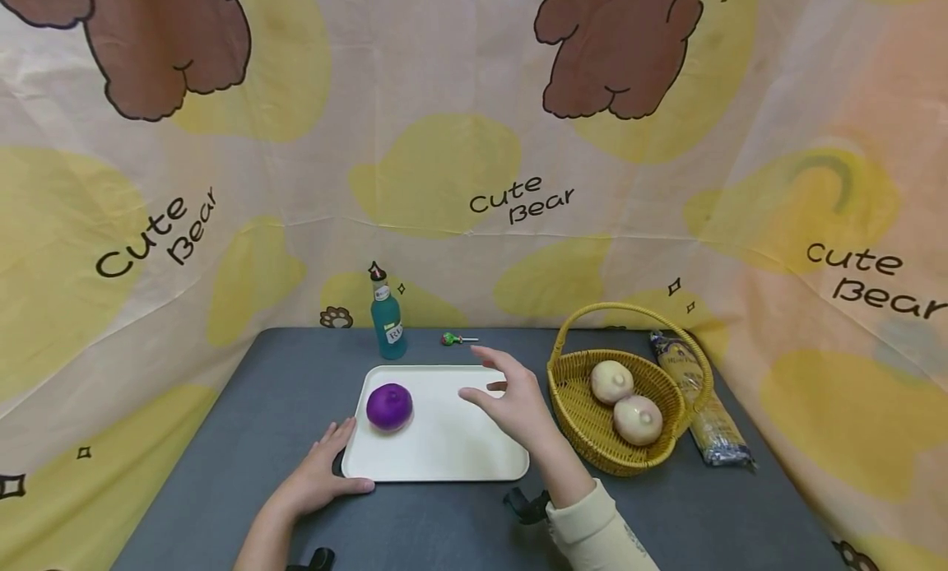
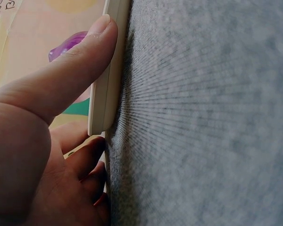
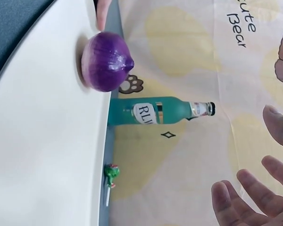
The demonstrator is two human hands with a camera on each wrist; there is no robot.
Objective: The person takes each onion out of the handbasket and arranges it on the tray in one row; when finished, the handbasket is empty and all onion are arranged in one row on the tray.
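Grey table: my left hand braces the tray; right hand hovers empty, fingers spread; a knock could roll the onion.

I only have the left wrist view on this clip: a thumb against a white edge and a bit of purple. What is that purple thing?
Observer: A purple onion, lying on the white tray whose edge you see.
Operator: Is the left hand lifting the tray?
Observer: Not that I can see; in the head view the tray lies flat on the grey table, and the left hand touches its near left corner.
Operator: Where is the other hand?
Observer: The right hand hovers over the tray's right side, fingers spread, holding nothing.
Operator: Anything else around?
Observer: A yellow basket with two pale onions stands right of the tray, and a blue bottle stands behind it.
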